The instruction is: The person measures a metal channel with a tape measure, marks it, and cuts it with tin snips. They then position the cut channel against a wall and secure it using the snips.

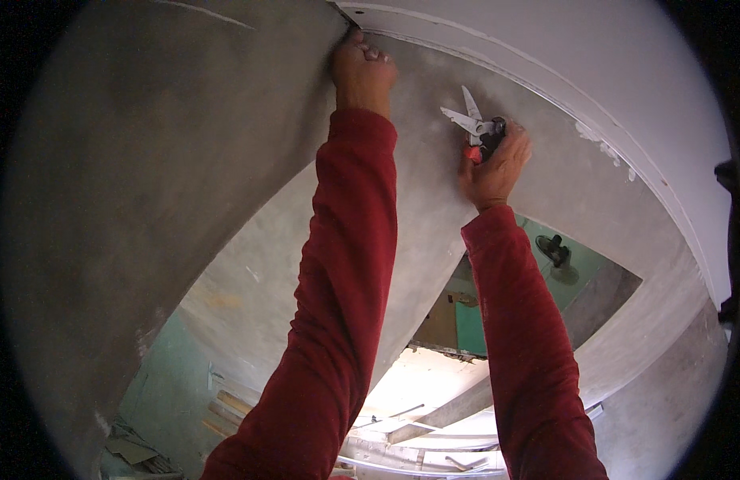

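Both my arms, in red sleeves, reach up toward the place where a grey plastered wall (422, 72) meets a white ceiling panel (594, 56). High in the corner, my left hand (363, 76) is closed with its fingers at the panel's edge. What those fingers pinch, if anything, is hidden. My right hand (495, 164) grips a pair of snips (482, 132) with black and red handles. Their two pale blades stand apart, pointing up and to the left, in front of the wall and below the panel edge.
A rectangular opening (466, 316) in the wall shows a green room with a black fan (554, 250). White filler patches (606, 148) mark the panel's edge. Boards (226, 412) lean at the lower left, near a stack of scraps (138, 456).
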`<action>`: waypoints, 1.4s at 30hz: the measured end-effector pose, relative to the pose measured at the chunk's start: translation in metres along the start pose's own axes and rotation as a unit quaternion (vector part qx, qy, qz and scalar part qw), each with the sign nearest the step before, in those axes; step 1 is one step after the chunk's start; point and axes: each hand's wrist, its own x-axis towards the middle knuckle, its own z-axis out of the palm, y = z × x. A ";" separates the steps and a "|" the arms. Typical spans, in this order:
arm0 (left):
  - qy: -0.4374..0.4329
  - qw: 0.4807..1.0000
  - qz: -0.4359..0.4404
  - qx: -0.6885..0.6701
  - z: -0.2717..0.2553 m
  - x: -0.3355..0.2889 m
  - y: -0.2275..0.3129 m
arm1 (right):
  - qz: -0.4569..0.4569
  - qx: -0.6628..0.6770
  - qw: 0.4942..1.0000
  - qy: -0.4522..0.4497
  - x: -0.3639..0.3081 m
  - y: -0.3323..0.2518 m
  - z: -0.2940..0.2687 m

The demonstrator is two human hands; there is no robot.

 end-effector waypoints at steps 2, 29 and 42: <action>0.024 0.998 -0.013 -0.055 0.001 -0.006 0.000 | -0.018 -0.004 1.000 0.019 0.001 0.000 0.000; 0.062 0.994 0.011 -0.086 0.012 -0.024 -0.007 | -0.019 0.006 1.000 0.015 0.006 -0.003 -0.002; 0.044 0.733 0.510 0.448 -0.015 -0.054 -0.039 | -0.029 -0.011 0.999 0.010 0.002 0.001 -0.001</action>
